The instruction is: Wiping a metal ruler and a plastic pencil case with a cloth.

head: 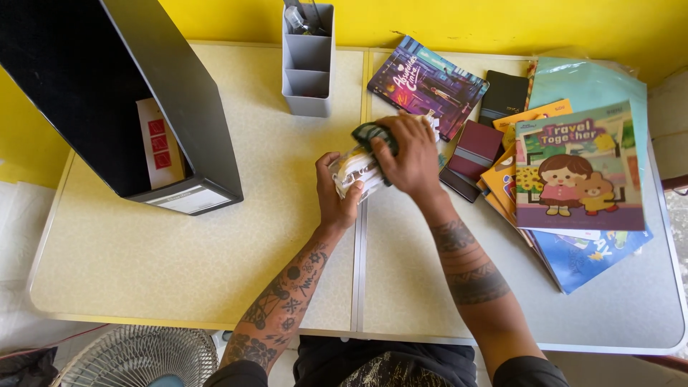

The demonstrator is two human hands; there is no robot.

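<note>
A: How many organisers stand on the worktop [179, 272]?
B: Two: one black file box [154, 100], and one grey pen holder [307, 72] to its right.
A: And right of that holder?
B: One heap of picture books [573, 179], exact count hidden; two dark notebooks [504, 93].

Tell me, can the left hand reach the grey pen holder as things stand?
Probably yes, once free: the table between the left hand and the grey pen holder is bare, but that hand now grips a clear bundle.

Both forearms are bare and heavily tattooed: the left hand [335, 201] trails small dark motifs, the right hand [412, 159] banded patterns; sleeves look black, perhaps short.
</note>
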